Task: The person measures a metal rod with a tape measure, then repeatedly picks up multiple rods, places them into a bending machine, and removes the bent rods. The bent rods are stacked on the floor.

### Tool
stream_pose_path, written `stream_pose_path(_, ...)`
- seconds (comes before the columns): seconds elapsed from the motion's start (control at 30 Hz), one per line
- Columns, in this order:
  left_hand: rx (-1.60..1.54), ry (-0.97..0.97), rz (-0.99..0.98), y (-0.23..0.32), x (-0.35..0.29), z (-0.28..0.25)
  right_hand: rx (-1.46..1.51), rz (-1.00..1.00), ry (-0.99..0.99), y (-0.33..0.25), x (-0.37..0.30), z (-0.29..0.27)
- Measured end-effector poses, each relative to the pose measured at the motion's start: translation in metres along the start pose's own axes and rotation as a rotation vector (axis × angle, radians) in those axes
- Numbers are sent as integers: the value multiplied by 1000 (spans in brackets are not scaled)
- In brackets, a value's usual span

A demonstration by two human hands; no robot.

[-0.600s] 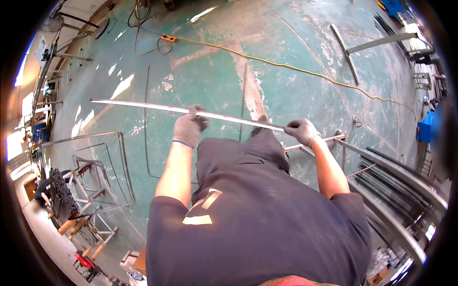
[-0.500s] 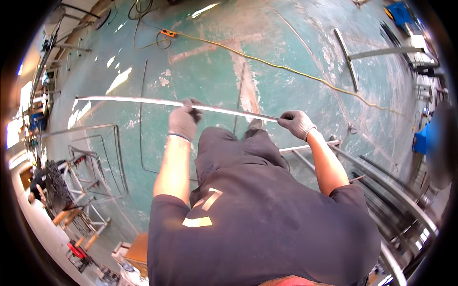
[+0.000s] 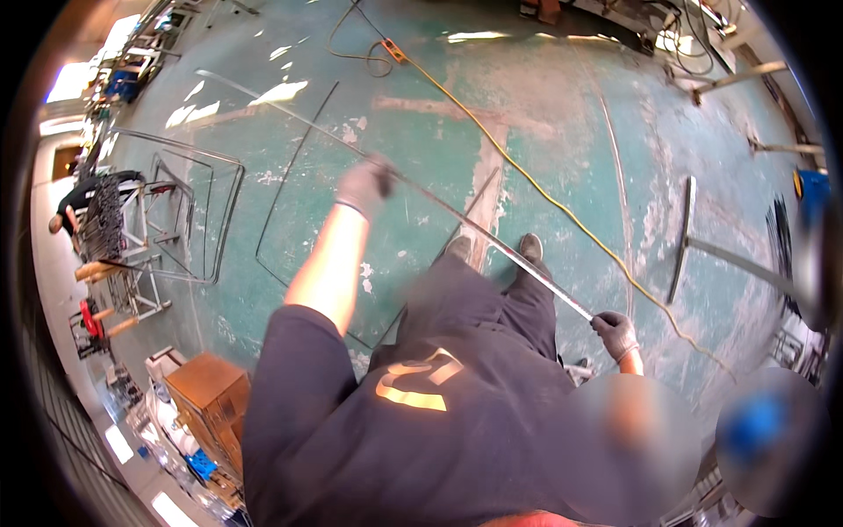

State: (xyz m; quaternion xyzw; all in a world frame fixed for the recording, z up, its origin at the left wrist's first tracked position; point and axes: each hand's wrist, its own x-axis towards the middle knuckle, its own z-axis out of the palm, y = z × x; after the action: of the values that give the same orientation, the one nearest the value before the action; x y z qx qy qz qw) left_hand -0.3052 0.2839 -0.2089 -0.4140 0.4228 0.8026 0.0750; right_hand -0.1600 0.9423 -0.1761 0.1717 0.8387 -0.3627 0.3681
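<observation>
A long, thin metal bar (image 3: 537, 276) slants across in front of my body, its far end up at the left and its near end by my right side. My right hand (image 3: 616, 334), in a grey work glove, is closed around the near end. Further along, my left hand (image 3: 363, 186), gloved too, is at the bar with fingers curled over it, though motion blurs them. Beneath the bar, a thin dark rod frame (image 3: 299, 160) lies on the green floor, partly hidden by my legs.
A yellow cable (image 3: 562, 204) with an orange socket block (image 3: 394, 51) runs over the floor. A T-shaped metal piece (image 3: 683, 239) lies at right. Bent metal frames (image 3: 230, 211) and a bending person (image 3: 86, 198) are at left. A brown box (image 3: 207, 386) stands lower left.
My body has turned to the right, and the view with it. The bar has swung from nearly level to a steep slant, its right end lower and nearer. Both hands remain at it.
</observation>
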Motion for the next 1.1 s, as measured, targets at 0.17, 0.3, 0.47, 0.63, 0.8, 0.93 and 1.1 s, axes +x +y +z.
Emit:
stream_pose_path(0.17,98,206,-199,-160,-17,112,0,-17,-107,-24,140,-10)
stream_pose_path(0.3,253,245,-198,-211,-33,150,12,17,-148,-32,238,2)
stream_pose_path(0.47,445,290,-55,-238,-33,150,-58,-33,-115,-10,357,44)
stream_pose_path(0.63,371,329,28,-259,-2,124,-57,104,-122,-27,432,88)
stream_pose_path(0.8,390,385,22,-309,44,76,7,151,-135,-18,488,146)
stream_pose_path(0.93,461,377,89,-374,103,26,-35,133,-117,-1,526,184)
stream_pose_path(1.1,632,283,192,-428,173,-16,7,39,-94,53,582,211)
